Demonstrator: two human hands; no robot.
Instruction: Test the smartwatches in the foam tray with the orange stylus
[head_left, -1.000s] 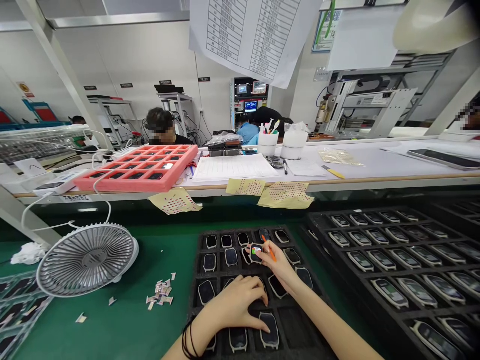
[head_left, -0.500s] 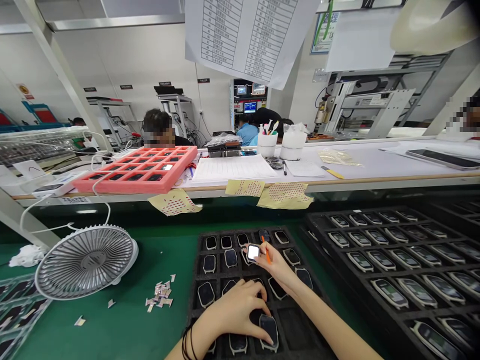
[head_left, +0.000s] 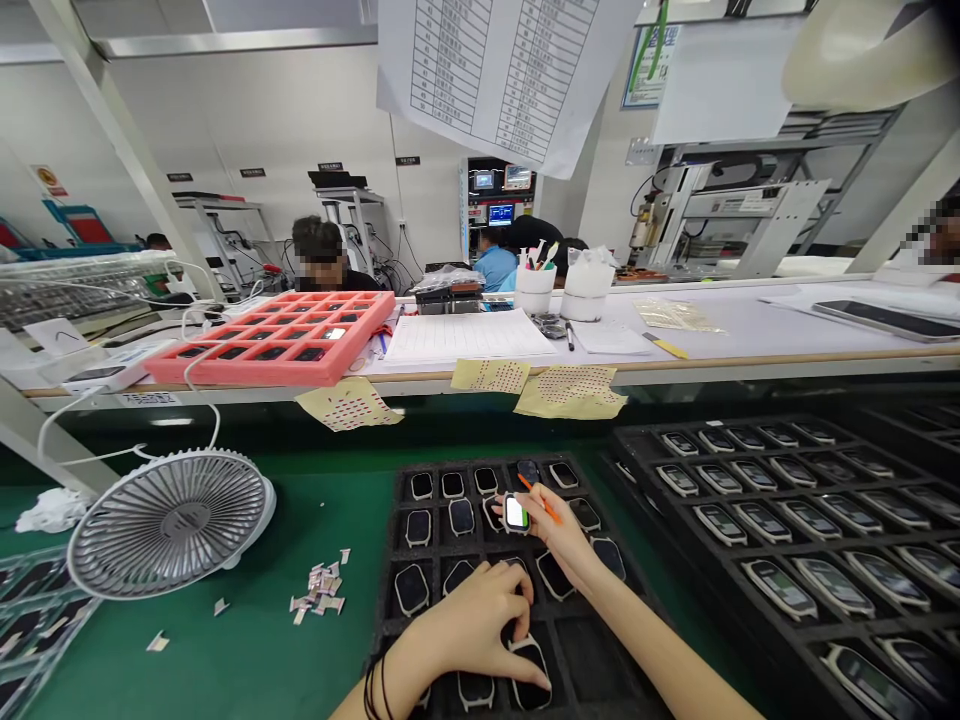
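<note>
Clock: centred on near tray, 12 = away from wearer
Lit watch: pale-framed smartwatch, screen white and green (head_left: 516, 513) – over the near tray, toward 12
Right hand: (head_left: 561, 530) pinching the lit watch by its edge; slim orange stick tool (head_left: 541, 499) tucked in the same hand
Left hand: (head_left: 472, 615) curled, thumb on a dark-screened, pale-framed smartwatch (head_left: 530, 668) at 6; can't tell if the fingers close on it
Near tray: black foam, square compartments (head_left: 592, 655); pale-framed watches seated in rows, visible screens dark
Right tray: black foam (head_left: 716, 598) at 3, rows of similar watches; can't tell if any screen is on
Tabs: small pile of pale tabs (head_left: 321, 592) at 9, on green mat (head_left: 247, 650)
Fan: grey, round, plastic (head_left: 184, 522), 9 to 10
Pink tray: foam grid (head_left: 330, 373) at 10 to 11, dark pieces inside
Progress: one watch lifted and lit; my read, work is mid-batch. Finished vs remaining count – can't tell, no visible marking separates them
</note>
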